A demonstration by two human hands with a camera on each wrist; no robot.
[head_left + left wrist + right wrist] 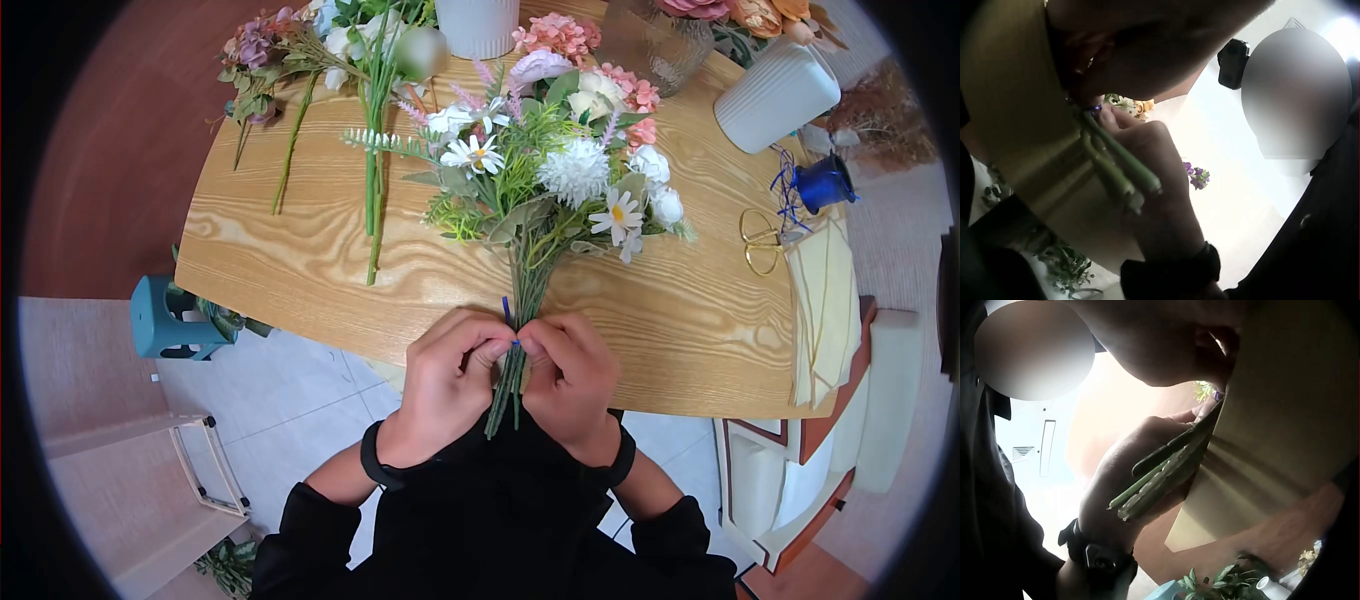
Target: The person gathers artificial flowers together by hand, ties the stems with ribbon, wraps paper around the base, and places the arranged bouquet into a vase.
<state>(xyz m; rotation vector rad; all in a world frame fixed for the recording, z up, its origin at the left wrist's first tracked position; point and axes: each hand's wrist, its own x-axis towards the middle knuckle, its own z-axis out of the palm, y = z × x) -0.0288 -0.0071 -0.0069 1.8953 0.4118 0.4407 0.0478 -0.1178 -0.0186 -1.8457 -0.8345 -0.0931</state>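
A bouquet (560,170) of white, pink and lilac flowers lies on the wooden table, its green stems (1113,162) running past the near edge. Around the stems is a thin blue tie (507,308), one end sticking up. My left hand (450,370) pinches the tie at the left of the stems, and my right hand (572,375) pinches it at the right. Both hands meet closely at the binding point. In the right wrist view the cut stem ends (1147,487) hang below the fingers, and the knot area is mostly hidden.
Loose stems (375,190) lie at the table's left. White ribbed vases (778,95), (478,25) and a glass vase (655,45) stand behind. On the right are a blue spool (825,183), gold scissors (762,243) and folded cream sheets (822,310). A teal stool (165,318) stands left.
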